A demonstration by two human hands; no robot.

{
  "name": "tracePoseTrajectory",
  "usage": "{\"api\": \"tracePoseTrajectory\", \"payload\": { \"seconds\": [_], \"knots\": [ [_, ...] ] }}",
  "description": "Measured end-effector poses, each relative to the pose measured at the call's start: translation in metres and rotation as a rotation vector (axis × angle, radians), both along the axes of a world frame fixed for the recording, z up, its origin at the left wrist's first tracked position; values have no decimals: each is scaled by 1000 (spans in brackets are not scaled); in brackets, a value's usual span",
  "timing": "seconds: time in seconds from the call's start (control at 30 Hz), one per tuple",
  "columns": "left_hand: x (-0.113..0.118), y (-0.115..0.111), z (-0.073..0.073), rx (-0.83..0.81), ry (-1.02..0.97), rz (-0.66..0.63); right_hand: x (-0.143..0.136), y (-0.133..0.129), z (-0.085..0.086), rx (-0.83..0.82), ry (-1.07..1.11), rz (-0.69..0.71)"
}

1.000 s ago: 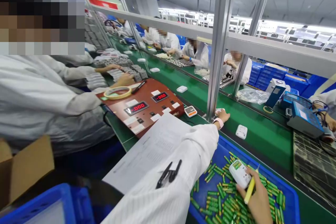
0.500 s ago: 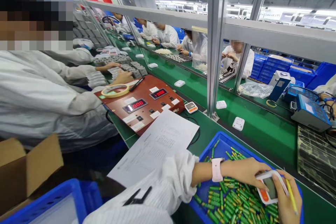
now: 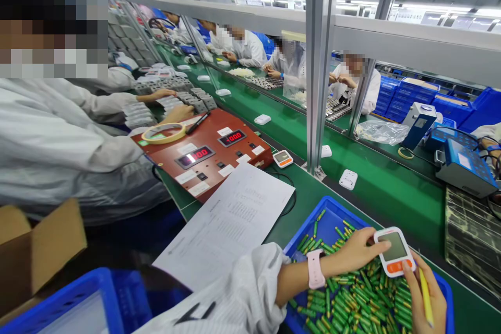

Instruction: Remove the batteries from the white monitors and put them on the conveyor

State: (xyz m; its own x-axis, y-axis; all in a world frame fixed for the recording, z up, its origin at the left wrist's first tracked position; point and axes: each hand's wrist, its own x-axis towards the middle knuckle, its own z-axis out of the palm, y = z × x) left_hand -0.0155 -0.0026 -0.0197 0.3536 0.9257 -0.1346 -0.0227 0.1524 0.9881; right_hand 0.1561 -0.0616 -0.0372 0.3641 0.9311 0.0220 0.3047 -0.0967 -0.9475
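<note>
A white device with a grey screen and orange buttons [image 3: 395, 251] is held between my two hands, its screen facing up. My left hand [image 3: 358, 251] grips its left side, thumb lying over the screen. With my right hand [image 3: 426, 292] I hold its lower right corner, and a yellow pen [image 3: 425, 297] is tucked in that same hand. Both hands are above a blue tray [image 3: 446, 292] of green batteries [image 3: 354, 302]. A printed sheet [image 3: 230, 224] lies to the left of the tray.
A brown-red test box [image 3: 203, 151] with red displays, a tape roll [image 3: 163, 133] and another device [image 3: 282, 158] are further left. Behind a metal post [image 3: 315, 73] runs a green conveyor [image 3: 376, 182] with white devices. A person in white sits at the left.
The device has turned, and its screen and buttons now show more fully. My left hand has moved to its upper left side. White devices on the conveyor have shifted left.
</note>
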Motion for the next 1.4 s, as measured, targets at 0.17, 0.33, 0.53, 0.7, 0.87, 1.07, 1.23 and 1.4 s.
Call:
{"api": "tracePoseTrajectory", "payload": {
  "seconds": [0.17,0.33,0.53,0.7,0.87,1.07,1.23,1.4],
  "knots": [
    [-4,5,-4,-97,-201,-78,-3,-1,-4,33,-14,-63],
    [-4,3,5,-62,-191,-42,-14,2,8,58,-37,27],
    [-5,11,3,-12,-103,-34,-19,11,29,155,-15,59],
    [-6,12,5,0,-24,-35,-16,9,22,160,30,16],
    [-5,10,12,16,66,-53,-15,8,20,159,16,37],
    [-5,10,13,31,73,-26,-16,8,23,171,25,10],
    [-6,10,16,37,76,-19,-17,8,25,184,26,20],
    [-4,10,15,36,59,-16,-16,9,23,186,30,21]
  ]
}}
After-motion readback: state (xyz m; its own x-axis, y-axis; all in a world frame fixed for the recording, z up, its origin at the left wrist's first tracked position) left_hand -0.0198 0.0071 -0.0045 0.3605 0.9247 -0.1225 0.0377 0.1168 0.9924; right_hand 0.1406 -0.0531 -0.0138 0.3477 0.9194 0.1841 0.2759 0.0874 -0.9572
